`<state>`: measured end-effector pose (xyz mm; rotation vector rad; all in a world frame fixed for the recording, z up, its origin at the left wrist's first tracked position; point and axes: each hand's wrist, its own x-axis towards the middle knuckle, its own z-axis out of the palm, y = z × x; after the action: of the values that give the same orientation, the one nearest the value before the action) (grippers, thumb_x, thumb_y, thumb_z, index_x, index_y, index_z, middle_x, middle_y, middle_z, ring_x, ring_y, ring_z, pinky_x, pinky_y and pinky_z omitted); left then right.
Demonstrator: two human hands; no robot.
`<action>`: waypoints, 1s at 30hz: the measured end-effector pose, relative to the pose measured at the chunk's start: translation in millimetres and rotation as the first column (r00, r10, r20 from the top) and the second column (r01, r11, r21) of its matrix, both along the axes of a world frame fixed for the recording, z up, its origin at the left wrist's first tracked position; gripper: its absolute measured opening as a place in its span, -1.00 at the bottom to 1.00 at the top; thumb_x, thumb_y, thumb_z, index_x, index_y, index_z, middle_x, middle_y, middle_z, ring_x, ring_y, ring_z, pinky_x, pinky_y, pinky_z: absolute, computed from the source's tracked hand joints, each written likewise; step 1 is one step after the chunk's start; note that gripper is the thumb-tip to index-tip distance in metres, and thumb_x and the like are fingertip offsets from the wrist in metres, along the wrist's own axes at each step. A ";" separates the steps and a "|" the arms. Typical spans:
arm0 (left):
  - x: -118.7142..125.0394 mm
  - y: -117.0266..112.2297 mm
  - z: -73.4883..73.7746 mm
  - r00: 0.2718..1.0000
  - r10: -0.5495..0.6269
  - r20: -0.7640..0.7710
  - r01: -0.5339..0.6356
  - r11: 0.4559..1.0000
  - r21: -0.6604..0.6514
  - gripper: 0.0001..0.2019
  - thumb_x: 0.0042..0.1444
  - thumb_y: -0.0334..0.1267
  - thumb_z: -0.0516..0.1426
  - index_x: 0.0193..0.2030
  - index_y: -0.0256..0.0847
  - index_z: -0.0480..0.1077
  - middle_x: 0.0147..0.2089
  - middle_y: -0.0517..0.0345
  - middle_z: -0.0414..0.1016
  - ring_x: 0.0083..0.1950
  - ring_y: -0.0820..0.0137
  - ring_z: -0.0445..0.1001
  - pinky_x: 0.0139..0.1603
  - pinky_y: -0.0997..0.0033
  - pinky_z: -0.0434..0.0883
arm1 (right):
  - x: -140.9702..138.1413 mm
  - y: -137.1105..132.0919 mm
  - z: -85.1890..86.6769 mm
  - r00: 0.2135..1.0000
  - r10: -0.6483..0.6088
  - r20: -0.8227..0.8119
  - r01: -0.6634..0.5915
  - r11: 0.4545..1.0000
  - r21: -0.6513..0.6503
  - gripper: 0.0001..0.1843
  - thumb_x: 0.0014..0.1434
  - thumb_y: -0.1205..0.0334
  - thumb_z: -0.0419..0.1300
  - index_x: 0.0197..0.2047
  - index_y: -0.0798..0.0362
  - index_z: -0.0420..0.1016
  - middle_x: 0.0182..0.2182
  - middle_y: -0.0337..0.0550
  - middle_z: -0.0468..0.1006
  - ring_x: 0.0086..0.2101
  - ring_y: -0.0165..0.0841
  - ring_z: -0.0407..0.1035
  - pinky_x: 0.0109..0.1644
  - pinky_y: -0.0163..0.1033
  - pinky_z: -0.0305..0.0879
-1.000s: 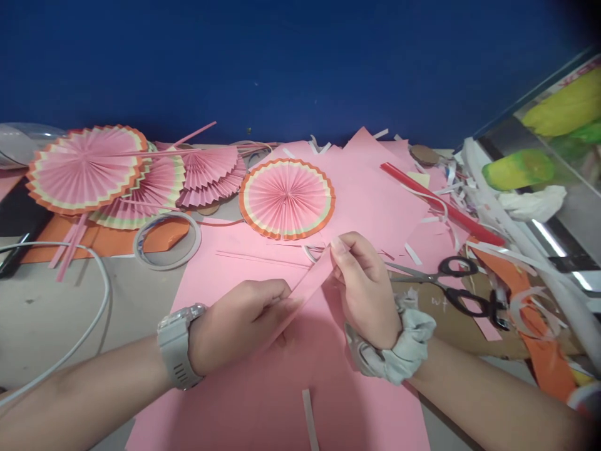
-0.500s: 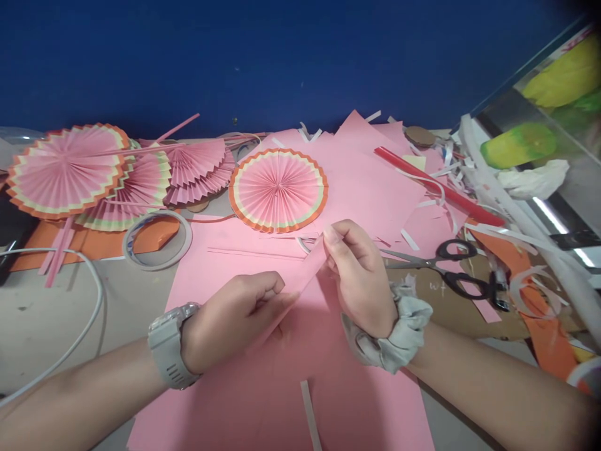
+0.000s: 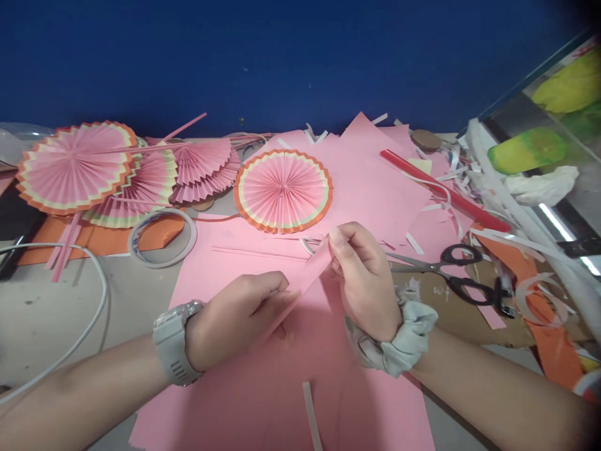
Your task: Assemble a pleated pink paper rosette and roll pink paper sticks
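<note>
Between my hands runs a narrow pink paper strip (image 3: 313,269), slanting up to the right over a large pink sheet (image 3: 225,401). My left hand (image 3: 239,316) pinches its lower part, thumb on top. At the upper end, my right hand (image 3: 361,275) grips it between thumb and curled fingers. A round pleated paper fan (image 3: 283,191), pink with cream and orange edging, lies flat just beyond my hands. Scissors (image 3: 434,268) with black handles lie to the right, their blade tips hidden behind my right hand. A pale narrow strip (image 3: 310,413) rests on the sheet below.
More pleated fans (image 3: 75,166) are piled at the left. A roll of tape (image 3: 188,241) stands near orange paper (image 3: 107,241). A white cable (image 3: 101,288) curves at far left. Red folded strip (image 3: 446,191), paper scraps and cardboard (image 3: 434,307) lie right. A blue wall (image 3: 282,62) stands behind.
The whole view has shifted slightly, so things sit a little further right. Both hands keep their hold on the pink paper strip, with hardly any movement.
</note>
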<state>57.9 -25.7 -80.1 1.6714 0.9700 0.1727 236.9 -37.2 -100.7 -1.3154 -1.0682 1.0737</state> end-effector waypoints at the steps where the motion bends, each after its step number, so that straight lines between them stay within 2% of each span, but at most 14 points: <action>1: 0.0 -0.2 -0.3 1.000 0.003 0.004 -0.003 1.000 0.003 -0.63 0.28 -0.11 -0.09 -0.51 -0.23 0.21 -0.56 0.27 0.44 -0.59 0.58 0.31 -0.53 0.60 0.24 | 0.1 0.4 0.1 1.000 0.007 -0.015 -0.007 1.000 -0.005 -0.77 0.25 0.10 0.05 -0.41 -0.01 0.26 -0.58 -0.38 0.05 -0.61 -0.51 -0.06 -0.55 -0.34 -0.01; 5: -0.4 -1.6 -0.6 0.999 0.041 0.036 -0.040 0.999 -0.009 -0.63 0.28 -0.11 -0.08 -0.52 -0.22 0.18 -0.57 0.25 0.46 -0.58 0.56 0.34 -0.52 0.59 0.26 | 0.1 2.9 4.7 0.990 0.133 -0.042 -0.136 0.989 -0.058 -0.69 0.25 0.01 -0.01 -0.45 -0.01 0.14 -0.61 -0.39 0.00 -0.63 -0.51 -0.09 -0.59 -0.34 -0.06; 7: -0.4 -1.9 -0.5 0.996 0.053 0.065 -0.051 0.998 -0.038 -0.64 0.28 -0.11 -0.08 -0.50 -0.22 0.20 -0.58 0.25 0.47 -0.57 0.55 0.38 -0.49 0.59 0.29 | -0.9 2.6 9.1 0.958 0.266 0.106 -0.257 0.962 -0.096 -0.60 0.22 0.01 0.03 -0.54 0.00 0.04 -0.62 -0.37 -0.02 -0.61 -0.50 -0.08 -0.57 -0.33 -0.06; 9: -0.2 -1.4 -0.6 0.992 0.057 0.109 -0.049 0.996 -0.077 -0.65 0.29 -0.11 -0.09 -0.47 -0.23 0.23 -0.57 0.24 0.48 -0.55 0.55 0.41 -0.46 0.59 0.32 | -2.5 0.5 13.2 0.890 0.364 0.276 -0.336 0.931 -0.142 -0.54 0.22 0.05 0.04 -0.60 0.02 -0.06 -0.63 -0.36 -0.05 -0.60 -0.50 -0.08 -0.54 -0.31 -0.07; 11: 0.0 -0.3 -0.8 0.987 0.055 0.152 -0.036 0.992 -0.121 -0.65 0.29 -0.10 -0.09 -0.44 -0.23 0.25 -0.56 0.22 0.49 -0.54 0.55 0.43 -0.44 0.58 0.35 | -4.1 -2.6 15.7 0.856 0.378 0.352 -0.344 0.926 -0.157 -0.53 0.26 0.08 -0.04 -0.62 0.02 -0.08 -0.63 -0.34 -0.02 -0.60 -0.49 -0.04 -0.52 -0.31 -0.03; 14: -0.1 1.3 -1.4 0.982 0.036 0.184 -0.005 0.987 -0.164 -0.64 0.29 -0.06 -0.11 -0.44 -0.24 0.23 -0.55 0.18 0.49 -0.54 0.51 0.44 -0.44 0.54 0.36 | -4.9 -6.2 16.1 0.865 0.349 0.361 -0.330 0.937 -0.114 -0.55 0.30 0.09 -0.13 -0.62 0.02 0.02 -0.62 -0.31 0.10 -0.56 -0.46 0.09 -0.44 -0.31 0.09; 15: -0.2 1.5 -1.7 0.981 0.029 0.191 0.004 0.986 -0.169 -0.64 0.29 -0.06 -0.11 -0.44 -0.24 0.22 -0.55 0.17 0.50 -0.54 0.50 0.44 -0.45 0.53 0.36 | -4.7 -6.6 16.0 0.858 0.370 0.357 -0.359 0.928 -0.099 -0.55 0.30 0.09 -0.13 -0.62 0.02 0.05 -0.62 -0.30 0.13 -0.55 -0.45 0.11 -0.42 -0.31 0.11; 17: -0.4 1.8 -2.2 0.976 0.028 0.215 0.011 0.984 -0.177 -0.65 0.29 -0.07 -0.11 -0.44 -0.23 0.20 -0.56 0.16 0.49 -0.54 0.49 0.45 -0.45 0.52 0.37 | -4.0 -6.1 15.9 0.803 0.497 0.328 -0.503 0.861 -0.073 -0.53 0.30 0.11 -0.13 -0.64 0.01 0.11 -0.65 -0.30 0.18 -0.54 -0.42 0.17 -0.37 -0.31 0.15; 19: -0.4 1.9 -2.9 0.968 0.036 0.250 0.012 0.983 -0.185 -0.68 0.30 -0.10 -0.11 -0.41 -0.23 0.20 -0.55 0.16 0.49 -0.53 0.48 0.46 -0.43 0.51 0.38 | -3.5 -4.8 16.6 0.704 0.656 0.274 -0.663 0.744 -0.077 -0.50 0.32 0.15 -0.17 -0.64 0.00 0.20 -0.68 -0.30 0.25 -0.50 -0.39 0.24 -0.28 -0.30 0.19; 20: -0.3 1.9 -3.4 0.963 0.041 0.267 0.010 0.982 -0.188 -0.70 0.30 -0.12 -0.11 -0.40 -0.23 0.19 -0.55 0.16 0.49 -0.52 0.48 0.47 -0.43 0.51 0.38 | -3.2 -4.2 17.0 0.659 0.710 0.249 -0.715 0.694 -0.086 -0.49 0.33 0.17 -0.19 -0.63 0.00 0.24 -0.68 -0.29 0.29 -0.48 -0.38 0.27 -0.24 -0.29 0.21; 21: -0.1 1.8 -4.0 0.960 0.048 0.276 0.006 0.982 -0.189 -0.71 0.30 -0.13 -0.11 -0.39 -0.23 0.19 -0.54 0.16 0.50 -0.52 0.49 0.46 -0.43 0.51 0.38 | -3.0 -3.8 17.4 0.641 0.730 0.237 -0.732 0.674 -0.099 -0.49 0.34 0.19 -0.20 -0.61 -0.01 0.28 -0.67 -0.28 0.33 -0.46 -0.37 0.28 -0.22 -0.29 0.21; 25: -0.8 -1.0 -6.9 0.966 0.052 0.255 -0.017 0.990 -0.139 -0.70 0.30 -0.13 -0.12 -0.40 -0.23 0.19 -0.53 0.14 0.51 -0.53 0.48 0.45 -0.43 0.50 0.37 | -0.7 -3.7 15.6 0.639 0.703 0.313 -0.705 0.698 -0.129 -0.53 0.34 0.22 -0.19 -0.55 0.00 0.30 -0.58 -0.26 0.39 -0.46 -0.38 0.27 -0.24 -0.29 0.21; 30: -2.7 -5.5 -9.9 0.971 0.046 0.236 -0.024 0.995 -0.097 -0.66 0.30 -0.11 -0.13 -0.40 -0.24 0.23 -0.53 0.13 0.51 -0.53 0.49 0.45 -0.42 0.51 0.37 | 2.4 -3.1 12.4 0.548 0.649 0.528 -0.683 0.712 -0.167 -0.63 0.29 0.14 -0.06 -0.55 0.01 0.18 -0.62 -0.32 0.24 -0.57 -0.43 0.17 -0.47 -0.32 0.08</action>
<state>55.2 -31.2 -90.0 1.5092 0.8144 0.3387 239.3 -40.3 -88.2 -1.2103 -2.1707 1.2045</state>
